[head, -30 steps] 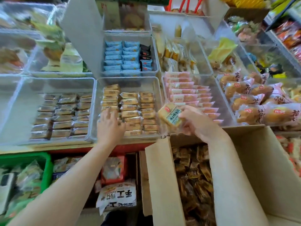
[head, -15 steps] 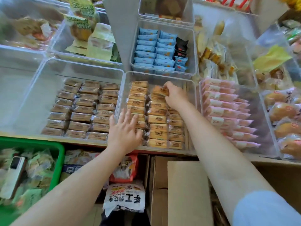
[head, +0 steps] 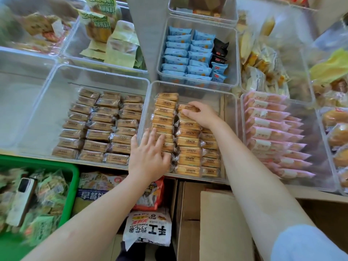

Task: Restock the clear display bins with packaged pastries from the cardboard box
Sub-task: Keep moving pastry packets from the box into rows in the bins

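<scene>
The right hand (head: 202,114) reaches into the clear rectangular plastic display bin (head: 228,102) at centre. Its fingers curl over and pinch a golden-brown pastry in a clear wrapper (head: 188,108), which sits at the far end of the middle row, on top of the packs below it. The left hand (head: 148,157) rests at the near left corner of the same bin. Its fingers are straight and spread, lying flat on the packs of the left row; its thumb lies over the bin's left wall.

The bin holds 3 rows of golden-brown wrapped pastries (head: 163,117) packed side by side. The far right corner of the bin floor is bare.

The brown cardboard box (head: 224,227) stands below the shelf edge, just under the right forearm, with 1 flap raised. Its contents are not visible.

To the left, touching the centre bin, a second clear bin (head: 56,80) holds 3 rows of darker brown wrapped pastries (head: 101,127). Behind the centre bin, a smaller clear bin holds light blue packets (head: 180,53) in 2 rows, with a few black packets (head: 220,48) beside them. To the right, pink-wrapped pastries (head: 271,129) fill another clear bin. A green plastic basket (head: 72,185) at lower left contains green wrapped snacks and a white phone (head: 22,200). A white printed bag (head: 148,228) lies between the forearms.
</scene>
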Demonstrator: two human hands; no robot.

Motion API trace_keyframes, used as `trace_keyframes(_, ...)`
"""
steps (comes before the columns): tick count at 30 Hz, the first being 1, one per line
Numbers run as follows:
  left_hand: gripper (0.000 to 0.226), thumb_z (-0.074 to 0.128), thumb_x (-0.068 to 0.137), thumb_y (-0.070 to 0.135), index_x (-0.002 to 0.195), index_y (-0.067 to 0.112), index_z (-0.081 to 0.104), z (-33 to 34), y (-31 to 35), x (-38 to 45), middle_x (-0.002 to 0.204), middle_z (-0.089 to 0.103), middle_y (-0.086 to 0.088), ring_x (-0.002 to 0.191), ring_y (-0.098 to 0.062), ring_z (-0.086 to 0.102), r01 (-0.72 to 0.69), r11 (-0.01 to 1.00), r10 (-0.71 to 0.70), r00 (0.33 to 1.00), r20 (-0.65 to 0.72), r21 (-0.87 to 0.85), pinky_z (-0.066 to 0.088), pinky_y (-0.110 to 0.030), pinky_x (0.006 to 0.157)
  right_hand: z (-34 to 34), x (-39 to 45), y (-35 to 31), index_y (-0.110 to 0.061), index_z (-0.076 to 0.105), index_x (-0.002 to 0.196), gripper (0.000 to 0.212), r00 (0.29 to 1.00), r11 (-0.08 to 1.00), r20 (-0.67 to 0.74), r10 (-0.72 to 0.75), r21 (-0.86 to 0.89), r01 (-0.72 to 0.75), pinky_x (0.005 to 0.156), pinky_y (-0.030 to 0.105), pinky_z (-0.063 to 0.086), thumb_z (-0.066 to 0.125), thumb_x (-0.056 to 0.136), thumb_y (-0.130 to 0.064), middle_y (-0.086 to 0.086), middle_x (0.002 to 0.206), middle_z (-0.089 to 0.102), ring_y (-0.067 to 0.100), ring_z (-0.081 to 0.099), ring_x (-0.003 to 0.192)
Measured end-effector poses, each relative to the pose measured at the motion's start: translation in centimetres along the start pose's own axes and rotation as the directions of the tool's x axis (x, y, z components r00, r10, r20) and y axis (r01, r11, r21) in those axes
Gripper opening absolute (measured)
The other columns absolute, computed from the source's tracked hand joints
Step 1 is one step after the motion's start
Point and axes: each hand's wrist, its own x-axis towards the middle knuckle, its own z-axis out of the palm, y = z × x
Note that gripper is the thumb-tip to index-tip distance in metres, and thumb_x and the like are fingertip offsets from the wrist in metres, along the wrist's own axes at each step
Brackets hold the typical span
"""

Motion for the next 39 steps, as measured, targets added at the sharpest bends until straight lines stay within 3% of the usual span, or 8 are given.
trace_keyframes(5,0.067,0.021,0.098,0.052,0.161,0.028,0.016,0.1,0.0,-0.1,0.169,0.005,-0.004,0.156,-0.023,0.0,0.004,1.0,-0.004,1.0,0.006,0.009,0.004,-0.055,0.123,1.2,0.1,0.0,-0.039,0.039,0.15,0.062,0.998,0.983,-0.049,0.044,-0.176,-0.052,0.114,0.06,0.029,0.048,0.094,-0.066,0.012,0.153,0.04,0.038,0.03,0.143)
trace_keyframes(12,0.067,0.024,0.097,0.052,0.16,0.028,0.021,0.2,0.0,-0.2,0.169,0.011,-0.004,0.156,-0.023,0.005,-0.005,1.0,0.005,1.0,-0.027,-0.001,0.008,-0.055,0.123,1.5,-4.1,-1.1,-0.038,0.028,0.156,0.058,0.982,0.956,-0.186,-0.027,-0.291,-0.029,0.12,0.056,0.012,0.041,0.102,-0.053,0.009,0.166,0.017,0.033,0.014,0.152)
trace_keyframes(19,0.055,0.032,0.099,0.04,0.151,0.023,0.04,0.6,0.7,-1.4,0.164,0.028,-0.003,0.154,-0.02,0.013,0.065,0.997,-0.067,0.993,-0.095,-0.031,-0.002,-0.054,0.124,0.0,-17.9,-0.6,-0.02,0.07,0.117,0.025,0.93,0.982,-0.336,-0.151,0.059,0.18,0.092,0.027,0.043,0.05,0.101,-0.024,0.002,0.12,0.058,0.014,0.053,0.109)
trace_keyframes(22,0.046,0.04,0.102,0.035,0.144,0.017,0.05,0.1,5.6,-4.4,0.157,0.04,-0.008,0.151,-0.024,0.023,0.075,0.974,-0.103,0.987,-0.121,-0.214,0.001,-0.051,0.125,-1.1,-24.2,1.9,-0.012,0.071,0.103,0.019,0.778,0.954,-0.601,-0.186,0.08,0.289,0.074,0.008,0.039,0.053,0.099,-0.014,-0.001,0.099,0.062,0.003,0.054,0.084)
trace_keyframes(26,0.042,0.05,0.103,0.031,0.143,0.02,0.05,-1.5,15.8,-9.5,0.147,0.047,-0.001,0.138,-0.018,0.037,-0.138,0.734,0.123,0.99,-0.069,-0.665,0.029,-0.038,0.118,-2.1,-29.5,9.3,-0.011,0.064,0.092,0.016,0.469,0.958,-0.877,0.102,0.214,0.193,0.075,0.021,0.047,0.049,0.097,-0.015,0.001,0.088,0.062,0.011,0.055,0.083)
trace_keyframes(31,0.051,0.05,0.099,0.039,0.147,0.027,0.042,-1.0,24.7,-10.6,0.145,0.049,0.002,0.135,-0.02,0.038,-0.245,0.862,0.237,0.969,-0.076,-0.443,0.036,-0.043,0.113,-0.9,-31.2,20.2,-0.01,0.064,0.113,0.023,0.504,0.831,-0.665,0.551,0.495,-0.255,0.086,0.032,0.039,0.047,0.102,-0.022,0.013,0.116,0.063,0.032,0.057,0.112)
trace_keyframes(35,0.045,0.048,0.095,0.036,0.137,0.02,0.049,0.2,25.5,-10.4,0.127,0.056,-0.004,0.117,-0.026,0.046,-0.229,0.964,0.211,0.968,-0.134,-0.135,0.045,-0.039,0.093,2.1,-29.3,28.0,-0.027,0.036,0.153,0.052,0.721,0.786,-0.312,0.618,0.27,-0.557,0.108,0.032,0.03,0.046,0.102,-0.037,0.02,0.156,0.034,0.038,0.041,0.136)
trace_keyframes(39,0.043,0.051,0.095,0.034,0.136,0.018,0.05,0.2,25.5,-10.2,0.126,0.056,-0.003,0.117,-0.025,0.044,-0.201,0.969,0.184,0.975,-0.127,-0.142,0.044,-0.036,0.09,3.8,-26.8,31.1,-0.041,0.022,0.157,0.06,0.75,0.752,-0.124,0.65,0.245,-0.612,0.113,0.041,0.034,0.043,0.101,-0.044,0.023,0.163,0.016,0.042,0.024,0.147)
